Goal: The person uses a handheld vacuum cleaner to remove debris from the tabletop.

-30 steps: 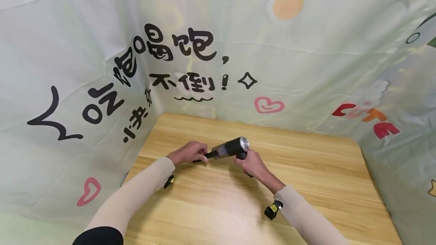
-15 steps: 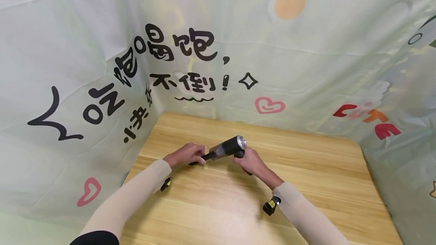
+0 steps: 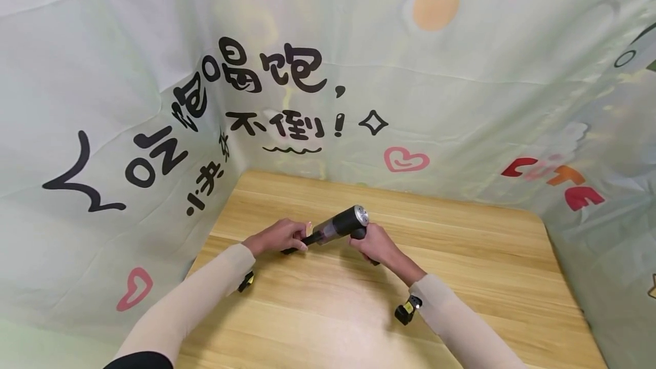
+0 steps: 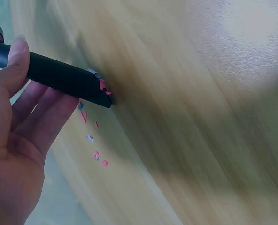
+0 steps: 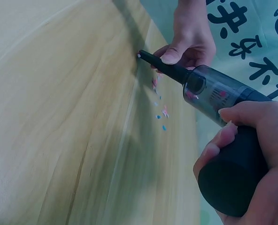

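Note:
A black handheld vacuum cleaner with a silver end cap slants over the table. My right hand grips its handle, fingers wrapped round it. Thumb and fingers of my left hand pinch the slim black nozzle. The nozzle tip is down at the tabletop, with pink and bluish scraps right at its mouth. More small paper-like scraps lie scattered beside the nozzle. Inside the clear dust cup, some pink bits show.
The wooden table fills the space before me. Its back and sides are bounded by a pale fabric curtain printed with black characters and hearts. Wrist cameras hang below both cuffs.
Both hands have shifted the vacuum cleaner a little to the left, with the nozzle end moving left and slightly nearer to me. The grip of each hand stays the same.

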